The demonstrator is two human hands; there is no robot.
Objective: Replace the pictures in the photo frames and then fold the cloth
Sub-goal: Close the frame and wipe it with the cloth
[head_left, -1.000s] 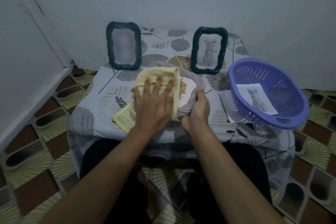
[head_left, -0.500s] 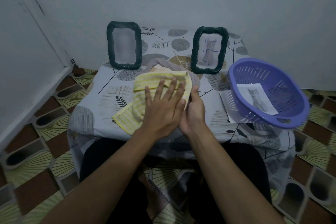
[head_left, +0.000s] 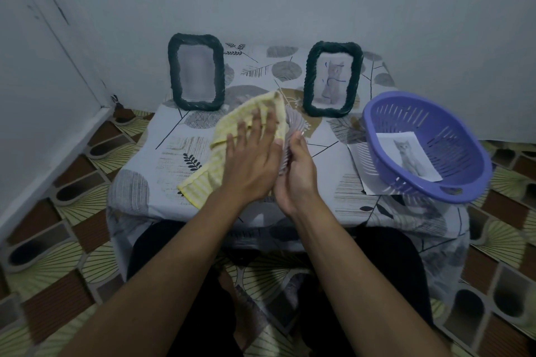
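Grey ribbed frame (head_left: 294, 122): only right edge shows. Rest hidden behind cloth (head_left: 203, 180) and left hand (head_left: 252, 159). Which face is toward camera: cannot tell.
Cloth: upper part blurred, middle covered by left hand.
Left hand: fingertips smeared, outlines unclear.
Right hand (head_left: 298, 174): thumb on near edge of grey ribbed frame, fingers out of sight behind it.
Left photo frame (head_left: 196, 71): picture inside blurred, subject unreadable.
Paper sheet (head_left: 356, 152): mostly under basket (head_left: 452, 136), print not visible.
Both forearms cut by bottom edge.
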